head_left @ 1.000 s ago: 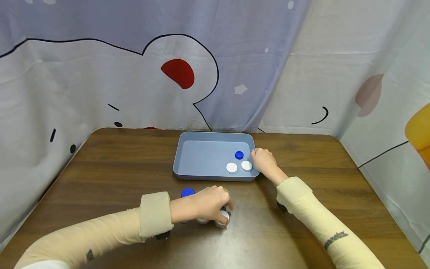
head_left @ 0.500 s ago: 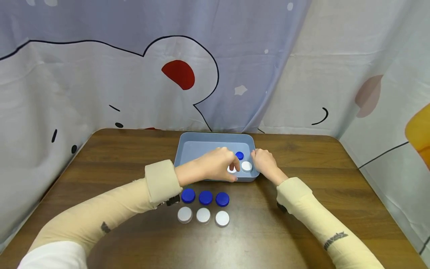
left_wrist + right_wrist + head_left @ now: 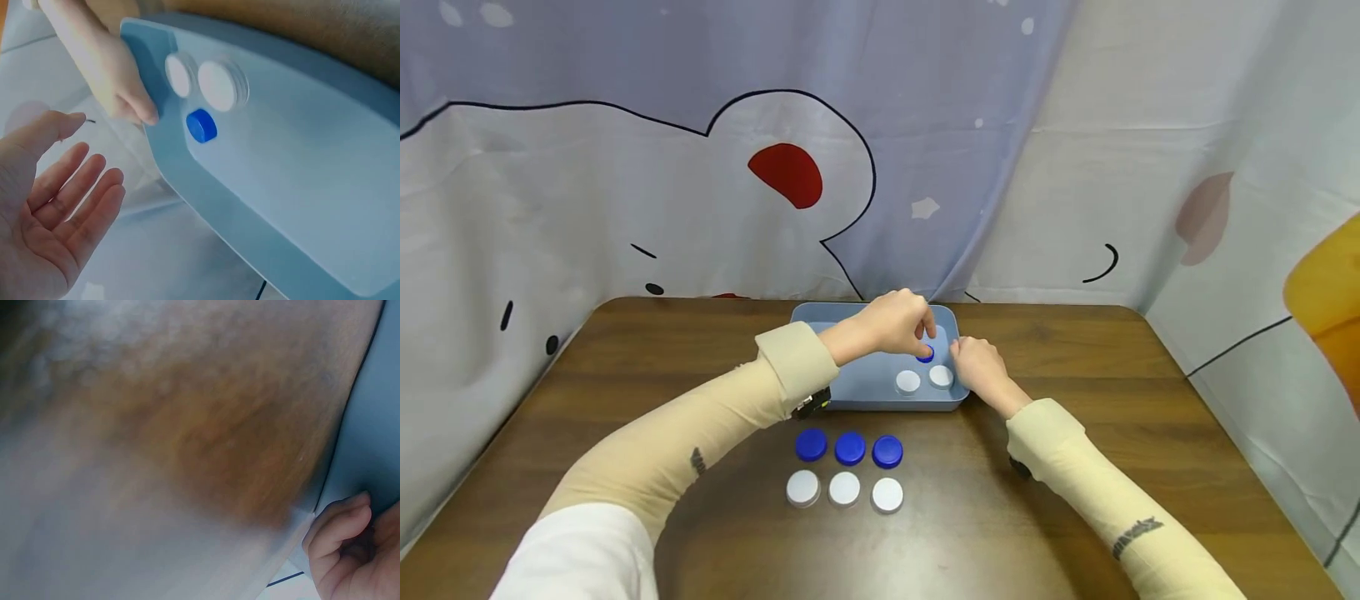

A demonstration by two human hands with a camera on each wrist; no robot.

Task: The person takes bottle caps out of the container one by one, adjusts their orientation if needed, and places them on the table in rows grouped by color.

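My left hand (image 3: 897, 323) hovers over the right part of a grey-blue tray (image 3: 857, 400), holding nothing, its fingers loosely bent and apart from the thumb. Close below it, a blue bottle cap (image 3: 201, 125) lies on the tray floor. Beside that cap are two white round lids, one (image 3: 218, 85) with a clear edge and another (image 3: 179, 75) nearer the end wall. With its thumb inside the wall, my right hand (image 3: 982, 372) grips the tray's right rim. Curled fingers (image 3: 337, 531) of that hand show against the tray in the right wrist view.
In front of the tray, on the wooden table (image 3: 1037, 517), three blue caps (image 3: 850, 448) form a row. A row of three white lids (image 3: 844, 489) lies nearer me. A patterned curtain (image 3: 700, 192) hangs behind the table's far edge.
My left hand has left the white lid in the near row and moved up and away from me, over the tray's blue cap. The right hand stays on the rim.
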